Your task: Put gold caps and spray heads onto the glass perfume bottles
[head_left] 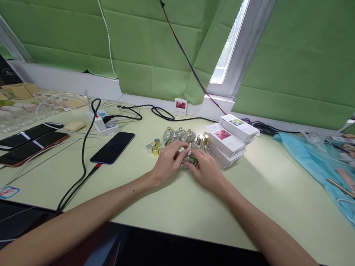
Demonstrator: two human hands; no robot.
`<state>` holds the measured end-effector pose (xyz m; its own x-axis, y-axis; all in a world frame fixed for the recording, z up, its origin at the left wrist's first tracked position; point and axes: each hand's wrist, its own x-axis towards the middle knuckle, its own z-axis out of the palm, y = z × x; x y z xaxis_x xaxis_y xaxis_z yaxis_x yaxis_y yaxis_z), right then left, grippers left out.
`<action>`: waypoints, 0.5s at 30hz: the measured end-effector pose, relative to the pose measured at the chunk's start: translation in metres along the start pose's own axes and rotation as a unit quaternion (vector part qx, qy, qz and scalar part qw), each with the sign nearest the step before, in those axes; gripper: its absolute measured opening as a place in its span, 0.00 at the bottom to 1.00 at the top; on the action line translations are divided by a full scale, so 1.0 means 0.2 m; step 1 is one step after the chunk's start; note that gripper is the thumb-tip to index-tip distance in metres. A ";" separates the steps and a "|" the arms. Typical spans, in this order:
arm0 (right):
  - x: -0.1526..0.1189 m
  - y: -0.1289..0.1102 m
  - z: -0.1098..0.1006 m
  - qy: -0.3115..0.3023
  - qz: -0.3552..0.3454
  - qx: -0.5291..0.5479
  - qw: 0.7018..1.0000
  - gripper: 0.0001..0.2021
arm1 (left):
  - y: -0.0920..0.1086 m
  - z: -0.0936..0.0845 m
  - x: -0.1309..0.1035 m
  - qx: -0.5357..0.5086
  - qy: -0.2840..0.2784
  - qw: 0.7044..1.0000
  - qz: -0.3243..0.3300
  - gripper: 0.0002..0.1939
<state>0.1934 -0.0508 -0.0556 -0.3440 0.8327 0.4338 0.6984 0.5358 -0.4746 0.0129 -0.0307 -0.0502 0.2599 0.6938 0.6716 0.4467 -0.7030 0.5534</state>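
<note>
Between my two hands a small clear glass perfume bottle (189, 161) stands on the table, partly hidden by my fingers. My left hand (169, 159) is closed against its left side, with fingers curled over the top. From the right, my right hand (207, 167) grips it with thumb and fingers. Just behind are several similar uncapped glass bottles (168, 135). Two bottles with shiny caps (206, 141), one silver and one gold, stand behind my right hand. Loose gold and silver caps (155, 151) sit to the left of my left hand.
White boxes (227, 143) with flower pictures are stacked at the right, and a small white box (180, 107) leans at the back. A black phone (113, 147), power strip (103, 122) and cables lie left. Blue plastic sheeting (309, 159) covers the far right.
</note>
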 end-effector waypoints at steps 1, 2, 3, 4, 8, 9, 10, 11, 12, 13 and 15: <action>0.00 0.00 0.00 -0.001 -0.001 -0.001 1.000 0.13 | 0.00 0.00 0.00 0.000 0.002 1.000 0.001 0.08; 0.00 0.00 0.00 -0.002 -0.001 -0.001 1.000 0.13 | 0.00 0.00 0.00 0.001 0.003 1.000 0.004 0.08; 0.00 0.00 0.00 -0.003 -0.002 -0.002 1.000 0.13 | 0.00 0.00 0.00 0.002 0.003 1.000 0.008 0.08; 0.00 -0.01 0.00 -0.005 -0.001 -0.002 1.000 0.12 | 0.00 0.00 0.00 0.002 0.001 1.000 0.012 0.08; 0.00 -0.01 -0.01 -0.010 0.005 0.000 1.000 0.10 | 0.00 0.01 0.00 0.001 -0.007 1.000 0.020 0.08; 0.00 -0.01 -0.01 -0.011 0.005 -0.001 1.000 0.09 | 0.00 0.01 0.00 0.001 -0.008 1.000 0.022 0.08; 0.00 -0.01 -0.01 -0.011 0.004 -0.001 1.000 0.09 | 0.00 0.00 0.00 0.001 -0.009 1.000 0.023 0.08; 0.00 -0.01 -0.01 -0.010 0.003 -0.002 1.000 0.09 | 0.00 0.00 0.00 0.002 -0.008 1.000 0.027 0.08; 0.00 -0.01 -0.01 -0.009 0.001 -0.003 1.000 0.09 | 0.00 0.00 0.00 0.003 -0.007 0.999 0.032 0.08; 0.00 -0.01 -0.01 -0.008 0.000 -0.004 1.000 0.09 | 0.01 0.00 0.00 0.003 -0.006 0.999 0.037 0.07; 0.00 -0.01 0.00 -0.006 -0.002 -0.005 1.000 0.08 | 0.00 0.00 0.00 0.004 -0.002 0.999 0.049 0.07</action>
<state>0.1930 -0.0514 -0.0546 -0.3541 0.8318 0.4274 0.7028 0.5382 -0.4652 0.0142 -0.0308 -0.0497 0.3055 0.6231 0.7200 0.4267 -0.7656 0.4814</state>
